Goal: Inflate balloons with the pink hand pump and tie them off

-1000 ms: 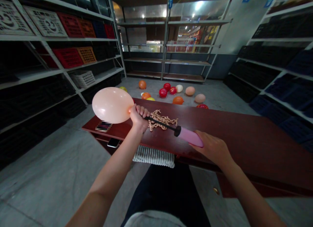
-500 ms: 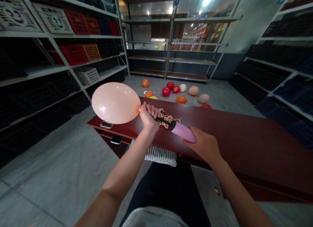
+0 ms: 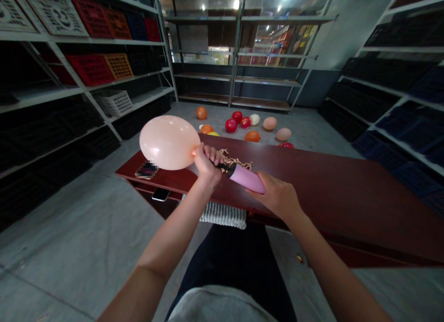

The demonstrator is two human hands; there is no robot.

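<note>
A peach-coloured inflated balloon (image 3: 169, 142) points to the left above the table, its neck pinched in my left hand (image 3: 208, 162). The closed fingers of that hand also grip the black front end of a pink hand pump (image 3: 248, 178), at the balloon's neck. My right hand (image 3: 275, 192) is wrapped round the rear of the pink barrel. Just behind the pump lies a loose heap of uninflated peach balloons (image 3: 239, 162), partly hidden by my left hand and the pump.
The dark red table (image 3: 326, 188) spans the front. A phone (image 3: 161, 194) sits in its open shelf, and a grey ribbed cloth (image 3: 224, 215) hangs at the near edge. Several inflated balloons (image 3: 252, 136) lie on the floor beyond. Shelves with crates (image 3: 92, 69) stand around.
My right hand has moved the pink barrel closer to my left hand, so less of the black shaft shows. The view has shifted slightly. Both hands keep their hold.
</note>
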